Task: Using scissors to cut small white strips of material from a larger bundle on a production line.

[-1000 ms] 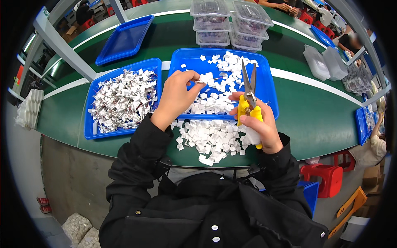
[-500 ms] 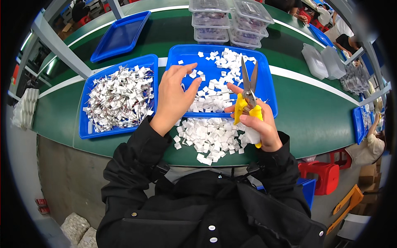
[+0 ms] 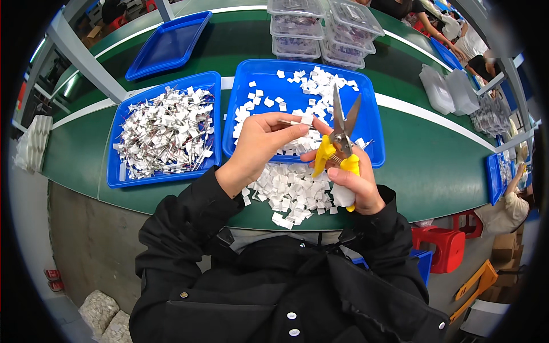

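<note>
Head view: your two hands work over the middle blue tray (image 3: 372, 114), which serves as the landmark below.
Left hand (image 3: 260, 146): fingers pinched on a small white piece with a thin wire lead (image 3: 294, 122), held just above the tray's near edge.
Right hand (image 3: 349, 180): closed round the yellow grips of the scissors (image 3: 341, 134); blades parted, tips pointing away from you over the tray.
Piece position: just left of the parted blades, not yet between them.
Cut pieces (image 3: 289, 191): white squares heaped on the green table (image 3: 434, 171), touching the tray's near edge; more lie scattered inside the tray.
Uncut stock (image 3: 163, 131): silver-and-white pieces fill the blue tray left of the landmark.
Clear boxes (image 3: 320, 31): stacked beyond the tray's far edge.
Procedure: keep your fingertips behind the cut line, feed the lead deep into the blades rather than the tips, and cut over the tray so offcuts drop inside.
</note>
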`<action>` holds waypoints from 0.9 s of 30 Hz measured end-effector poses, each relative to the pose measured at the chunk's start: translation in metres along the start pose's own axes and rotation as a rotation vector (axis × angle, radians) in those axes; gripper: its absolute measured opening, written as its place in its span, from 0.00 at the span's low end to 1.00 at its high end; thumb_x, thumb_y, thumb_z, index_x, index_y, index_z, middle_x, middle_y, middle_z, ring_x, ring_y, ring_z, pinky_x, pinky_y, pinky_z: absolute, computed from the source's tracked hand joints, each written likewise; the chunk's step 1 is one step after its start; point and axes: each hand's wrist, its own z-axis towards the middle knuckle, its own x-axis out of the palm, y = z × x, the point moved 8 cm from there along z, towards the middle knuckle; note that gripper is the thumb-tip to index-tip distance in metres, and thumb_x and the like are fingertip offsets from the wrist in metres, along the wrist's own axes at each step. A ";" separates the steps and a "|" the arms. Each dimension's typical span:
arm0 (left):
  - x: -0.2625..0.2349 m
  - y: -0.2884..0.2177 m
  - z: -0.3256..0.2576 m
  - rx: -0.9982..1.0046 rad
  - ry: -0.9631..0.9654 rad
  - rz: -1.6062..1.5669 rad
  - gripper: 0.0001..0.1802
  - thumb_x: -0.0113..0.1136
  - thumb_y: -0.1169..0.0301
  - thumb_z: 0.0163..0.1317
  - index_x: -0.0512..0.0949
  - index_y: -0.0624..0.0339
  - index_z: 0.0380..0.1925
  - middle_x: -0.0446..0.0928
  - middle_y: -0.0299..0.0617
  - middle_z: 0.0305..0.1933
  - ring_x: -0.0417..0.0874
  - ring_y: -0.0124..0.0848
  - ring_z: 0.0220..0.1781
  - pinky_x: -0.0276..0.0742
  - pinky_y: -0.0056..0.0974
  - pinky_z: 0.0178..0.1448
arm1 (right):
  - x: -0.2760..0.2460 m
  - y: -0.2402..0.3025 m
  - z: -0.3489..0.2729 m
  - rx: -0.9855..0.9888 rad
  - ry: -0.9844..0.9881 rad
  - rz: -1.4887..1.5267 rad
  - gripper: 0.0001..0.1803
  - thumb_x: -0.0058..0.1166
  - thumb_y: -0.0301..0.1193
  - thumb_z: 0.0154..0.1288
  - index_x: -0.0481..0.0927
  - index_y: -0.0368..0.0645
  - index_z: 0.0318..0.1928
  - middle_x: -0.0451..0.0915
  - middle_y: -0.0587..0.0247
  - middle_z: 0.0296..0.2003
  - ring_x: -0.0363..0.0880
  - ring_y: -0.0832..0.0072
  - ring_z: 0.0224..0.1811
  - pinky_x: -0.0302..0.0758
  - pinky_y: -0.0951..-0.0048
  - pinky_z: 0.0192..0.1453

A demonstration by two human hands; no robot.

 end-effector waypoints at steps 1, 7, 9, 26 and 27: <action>0.000 0.001 0.000 0.000 0.000 0.000 0.13 0.67 0.71 0.61 0.83 0.68 0.43 0.84 0.40 0.36 0.81 0.21 0.36 0.75 0.26 0.42 | 0.001 -0.005 0.000 0.040 0.019 -0.014 0.41 0.58 0.32 0.55 0.63 0.36 0.70 0.64 0.58 0.69 0.77 0.70 0.54 0.71 0.70 0.57; 0.000 0.006 -0.003 -0.044 -0.021 -0.111 0.11 0.65 0.74 0.62 0.81 0.66 0.44 0.83 0.38 0.40 0.78 0.21 0.38 0.72 0.27 0.43 | 0.004 -0.003 0.002 0.014 0.017 -0.016 0.41 0.58 0.32 0.56 0.61 0.37 0.71 0.62 0.58 0.71 0.77 0.69 0.54 0.71 0.70 0.57; 0.004 0.012 -0.004 -0.101 0.010 -0.212 0.10 0.64 0.72 0.63 0.82 0.66 0.42 0.82 0.38 0.39 0.77 0.22 0.36 0.71 0.27 0.43 | 0.004 -0.003 0.002 0.002 0.017 -0.006 0.41 0.58 0.32 0.56 0.61 0.37 0.71 0.61 0.58 0.72 0.77 0.69 0.54 0.71 0.70 0.58; -0.002 -0.025 -0.008 0.170 0.060 -0.135 0.08 0.66 0.73 0.62 0.82 0.68 0.36 0.83 0.40 0.36 0.81 0.24 0.39 0.75 0.28 0.47 | -0.015 0.038 -0.009 -0.314 -0.219 -0.731 0.37 0.59 0.21 0.48 0.70 0.37 0.64 0.76 0.55 0.49 0.77 0.65 0.47 0.73 0.69 0.54; -0.001 -0.024 -0.009 0.164 0.082 -0.134 0.07 0.66 0.73 0.62 0.82 0.68 0.36 0.83 0.40 0.36 0.82 0.24 0.39 0.76 0.28 0.46 | -0.012 0.039 -0.009 -0.325 -0.206 -0.892 0.38 0.59 0.21 0.48 0.71 0.38 0.64 0.76 0.54 0.46 0.77 0.63 0.46 0.73 0.69 0.54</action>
